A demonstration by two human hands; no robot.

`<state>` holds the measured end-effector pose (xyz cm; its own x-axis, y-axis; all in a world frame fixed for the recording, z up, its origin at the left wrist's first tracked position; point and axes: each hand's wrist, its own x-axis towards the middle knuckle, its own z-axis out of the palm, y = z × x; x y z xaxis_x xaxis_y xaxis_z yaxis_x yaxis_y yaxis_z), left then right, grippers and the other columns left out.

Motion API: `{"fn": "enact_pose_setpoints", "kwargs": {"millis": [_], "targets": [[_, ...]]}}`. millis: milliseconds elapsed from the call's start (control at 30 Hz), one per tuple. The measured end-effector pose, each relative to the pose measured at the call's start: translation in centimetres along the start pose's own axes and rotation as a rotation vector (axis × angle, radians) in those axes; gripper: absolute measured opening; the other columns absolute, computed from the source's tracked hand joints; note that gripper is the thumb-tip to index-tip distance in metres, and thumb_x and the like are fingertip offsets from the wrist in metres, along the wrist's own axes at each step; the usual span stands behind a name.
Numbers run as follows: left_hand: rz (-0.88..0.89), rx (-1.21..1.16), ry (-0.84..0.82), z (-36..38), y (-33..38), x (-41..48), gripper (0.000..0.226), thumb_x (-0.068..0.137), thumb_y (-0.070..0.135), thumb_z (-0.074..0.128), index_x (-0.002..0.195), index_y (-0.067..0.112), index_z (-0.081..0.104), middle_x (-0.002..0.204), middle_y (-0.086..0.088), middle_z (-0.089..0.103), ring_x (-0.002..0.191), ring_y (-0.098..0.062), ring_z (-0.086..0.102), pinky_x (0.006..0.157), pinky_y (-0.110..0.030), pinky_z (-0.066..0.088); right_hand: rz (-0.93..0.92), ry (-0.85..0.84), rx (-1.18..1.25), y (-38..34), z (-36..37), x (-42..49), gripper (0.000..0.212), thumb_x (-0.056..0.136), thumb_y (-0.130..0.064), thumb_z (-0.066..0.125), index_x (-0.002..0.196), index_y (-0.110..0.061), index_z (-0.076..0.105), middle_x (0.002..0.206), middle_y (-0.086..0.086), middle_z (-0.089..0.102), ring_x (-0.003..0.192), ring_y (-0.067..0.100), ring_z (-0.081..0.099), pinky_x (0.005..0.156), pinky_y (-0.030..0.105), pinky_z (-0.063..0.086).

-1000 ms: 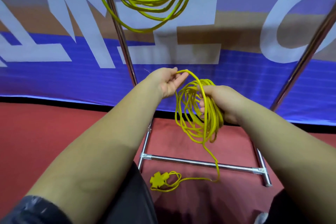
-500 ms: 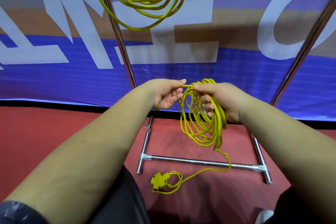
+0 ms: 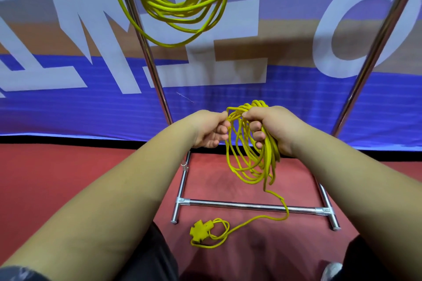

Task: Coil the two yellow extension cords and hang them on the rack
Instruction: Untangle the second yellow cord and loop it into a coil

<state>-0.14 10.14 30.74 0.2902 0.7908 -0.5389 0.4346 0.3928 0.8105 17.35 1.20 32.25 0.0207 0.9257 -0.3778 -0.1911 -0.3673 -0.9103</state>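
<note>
The left hand [image 3: 211, 129], which a second ago was lifted with a fresh loop draped over it, has dropped level with the right, and its thumb and forefinger now pinch a strand at the top of the bundle. That looks like one more turn handed over. Above it the first cord [image 3: 178, 4] already hangs coiled on the rack [image 3: 157, 75], so half the job seems done. The second cord [image 3: 249, 157] dangles in loops from the right hand [image 3: 271, 124], whose fingers are curled tight round the gathered turns. Its tail trails over the rack's base bar to the socket end [image 3: 201, 230], which lies on the red floor [image 3: 68, 178] with only a short length left to coil. The space between the uprights is open, with room to lift the bundle beside the hung coil.
</note>
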Motion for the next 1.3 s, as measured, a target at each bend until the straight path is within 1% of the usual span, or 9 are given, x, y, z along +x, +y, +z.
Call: {"fn": "enact_pose_setpoints", "kwargs": {"millis": [133,233,367,433,500,700,900,1167,1300], "targets": [[-0.077,0.424,-0.049,1.1,-1.8,-0.3,0.027,0.104,0.025,0.046,0.087,0.014,0.063,0.062,0.002,0.061,0.059,-0.015,0.067,0.053,-0.024,0.045,-0.047,0.076,0.064,-0.3,-0.3,-0.2,0.024,0.098,-0.018,0.061,0.076,-0.02,0.052,0.057,-0.006,0.04,0.041,0.012,0.032,0.047,0.028,0.037],[-0.184,0.68,-0.292,3.7,-3.8,-0.7,0.021,0.105,0.022,0.052,0.115,0.01,0.066,0.084,0.0,0.07,0.074,-0.017,0.069,0.062,-0.028,0.051,-0.094,0.107,0.073,-0.6,-0.7,-0.7,0.023,0.099,-0.019,0.064,0.077,-0.02,0.058,0.057,-0.006,0.037,0.042,0.011,0.03,0.047,0.028,0.035],[-0.135,0.841,-0.487,8.5,-7.4,-0.3,0.072,0.098,0.022,0.069,0.16,0.018,0.032,0.131,-0.006,0.063,0.098,-0.023,0.068,0.083,-0.039,0.058,-0.143,0.143,0.097,-0.9,-1.3,-1.3,0.022,0.098,-0.022,0.073,0.079,-0.02,0.063,0.055,-0.007,0.034,0.042,0.011,0.03,0.046,0.026,0.037],[-0.039,0.9,-0.473,10.8,-9.3,0.2,0.09,0.094,0.03,0.074,0.164,0.024,0.019,0.152,-0.006,0.052,0.121,-0.026,0.064,0.102,-0.041,0.054,-0.143,0.173,0.106,-0.9,-1.7,-1.4,0.017,0.098,-0.019,0.071,0.083,-0.018,0.064,0.054,-0.007,0.034,0.042,0.011,0.031,0.046,0.026,0.037],[0.125,0.962,-0.418,12.7,-11.4,0.9,0.087,0.093,0.038,0.075,0.163,0.022,0.026,0.163,-0.002,0.041,0.139,-0.026,0.051,0.113,-0.035,0.043,-0.135,0.206,0.119,-1.0,-2.1,-1.5,0.013,0.098,-0.016,0.066,0.085,-0.017,0.065,0.053,-0.007,0.034,0.042,0.011,0.031,0.045,0.026,0.038],[0.124,0.563,-0.404,16.2,-20.9,3.8,0.033,0.093,0.032,0.075,0.125,0.037,0.068,0.115,0.01,0.065,0.105,-0.007,0.058,0.105,-0.028,0.046,-0.141,0.233,0.148,-1.4,-3.5,-1.7,0.008,0.094,-0.011,0.058,0.088,-0.017,0.057,0.056,-0.005,0.034,0.042,0.012,0.029,0.047,0.026,0.037],[0.118,0.853,-0.365,17.7,-29.4,6.1,0.028,0.091,0.018,0.065,0.118,0.013,0.071,0.11,-0.007,0.074,0.096,-0.018,0.064,0.095,-0.041,0.054,-0.104,0.227,0.122,-1.1,-4.6,-1.8,0.027,0.094,-0.012,0.059,0.071,-0.021,0.048,0.055,-0.006,0.035,0.042,0.012,0.03,0.049,0.028,0.039],[-0.028,1.0,-0.082,12.7,-24.6,6.8,0.027,0.101,0.031,0.062,0.112,0.009,0.073,0.106,-0.016,0.075,0.102,-0.035,0.071,0.087,-0.038,0.055,-0.116,0.248,-0.034,-1.1,-5.4,-1.6,0.012,0.09,-0.015,0.061,0.08,-0.019,0.055,0.056,-0.004,0.039,0.042,0.014,0.033,0.05,0.028,0.041],[-0.107,0.727,0.03,8.0,-19.8,7.4,0.022,0.098,0.019,0.07,0.079,0.009,0.065,0.068,-0.012,0.074,0.056,-0.025,0.071,0.059,-0.038,0.063,-0.126,0.275,-0.114,-1.0,-5.4,-1.8,0.012,0.088,-0.013,0.06,0.078,-0.018,0.057,0.055,-0.003,0.04,0.043,0.015,0.035,0.049,0.029,0.04]]}}
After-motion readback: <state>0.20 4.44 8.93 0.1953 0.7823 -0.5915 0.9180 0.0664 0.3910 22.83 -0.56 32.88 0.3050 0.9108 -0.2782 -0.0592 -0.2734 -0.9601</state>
